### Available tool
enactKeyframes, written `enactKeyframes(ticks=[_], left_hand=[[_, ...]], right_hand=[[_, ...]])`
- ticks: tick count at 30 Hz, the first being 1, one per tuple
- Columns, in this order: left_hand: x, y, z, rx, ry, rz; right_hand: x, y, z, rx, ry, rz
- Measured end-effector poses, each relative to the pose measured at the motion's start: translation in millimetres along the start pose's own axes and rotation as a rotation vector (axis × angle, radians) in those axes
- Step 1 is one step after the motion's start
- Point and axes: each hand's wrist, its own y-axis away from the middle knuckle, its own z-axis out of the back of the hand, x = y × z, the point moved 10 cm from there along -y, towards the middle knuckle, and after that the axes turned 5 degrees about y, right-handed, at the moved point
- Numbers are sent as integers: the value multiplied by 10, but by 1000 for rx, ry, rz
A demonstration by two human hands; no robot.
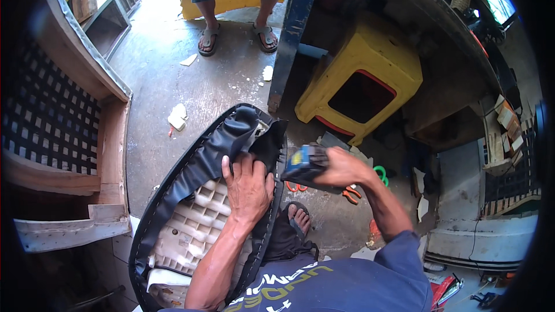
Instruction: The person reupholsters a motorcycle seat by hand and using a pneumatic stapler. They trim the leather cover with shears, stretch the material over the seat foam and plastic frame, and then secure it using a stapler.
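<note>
A motorcycle seat lies upside down across my lap, its pale ribbed plastic base [188, 219] facing up. Around it wraps a black vinyl cover [193, 167], with a line of light stitching along the outer edge. My left hand [250, 190] presses on the folded vinyl near the seat's far end, fingers bent over its edge and thumb sticking out. To the right of the seat, my right hand [344, 169] grips a blue and black staple gun [304, 163]. Its nose is close to the seat's right edge; whether they touch I cannot tell.
Orange-handled scissors [296, 187], orange-and-black pliers [351, 196] and a green ring [380, 175] lie on the floor at right. Beyond them stands a yellow stool [404, 58]. A wooden frame with black webbing [52, 115] is at left. Opposite sits a person in sandals [266, 37].
</note>
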Motion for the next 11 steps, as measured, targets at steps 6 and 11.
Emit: enactKeyframes(ticks=[6, 11], left_hand=[[-117, 107, 1225, -59, 438, -69], [494, 7, 2350, -126, 6, 187]], right_hand=[[-2550, 356, -1854, -520, -506, -463], [-3004, 995, -2864, -681, 34, -854]])
